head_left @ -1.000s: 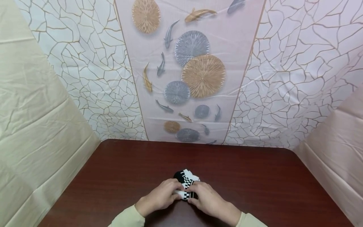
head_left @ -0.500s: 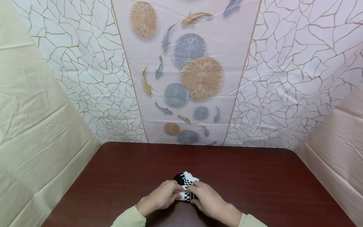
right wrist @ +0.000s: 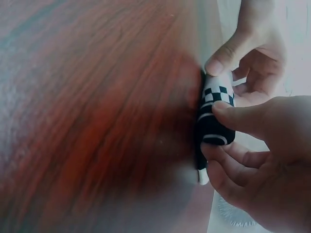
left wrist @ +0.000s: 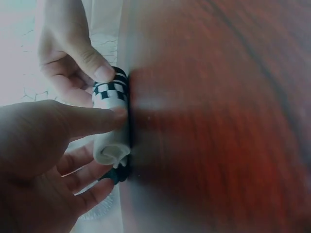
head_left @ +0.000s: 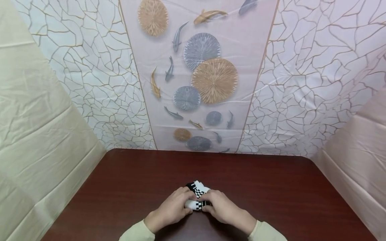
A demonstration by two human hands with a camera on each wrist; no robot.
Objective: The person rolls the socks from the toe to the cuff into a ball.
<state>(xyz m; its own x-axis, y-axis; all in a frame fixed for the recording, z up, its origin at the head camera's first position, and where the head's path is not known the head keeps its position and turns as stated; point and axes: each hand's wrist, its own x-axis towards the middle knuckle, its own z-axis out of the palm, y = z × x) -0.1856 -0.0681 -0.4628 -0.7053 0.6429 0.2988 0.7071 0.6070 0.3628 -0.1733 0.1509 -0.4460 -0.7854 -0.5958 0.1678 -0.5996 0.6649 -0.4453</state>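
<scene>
The rolled sock (head_left: 197,205) lies on the near middle of the table (head_left: 135,180), its long axis running left to right between the hands, its flat part (head_left: 199,190) reaching toward the far side. The left hand (head_left: 175,205) pinches the white left end, the right hand (head_left: 224,207) the black right end, thumbs on the near side; each grip is closed to the roll's thickness, neither hand nearer.

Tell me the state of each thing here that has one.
Checkered socks: near part rolled, far part unrolled.
Left hand: holding the roll's white end.
Right hand: holding its black end.
Wood-grain tabletop: bearing the socks.
Fish-print cloth: hanging, creased.
Beige side cloth: creased.
</scene>
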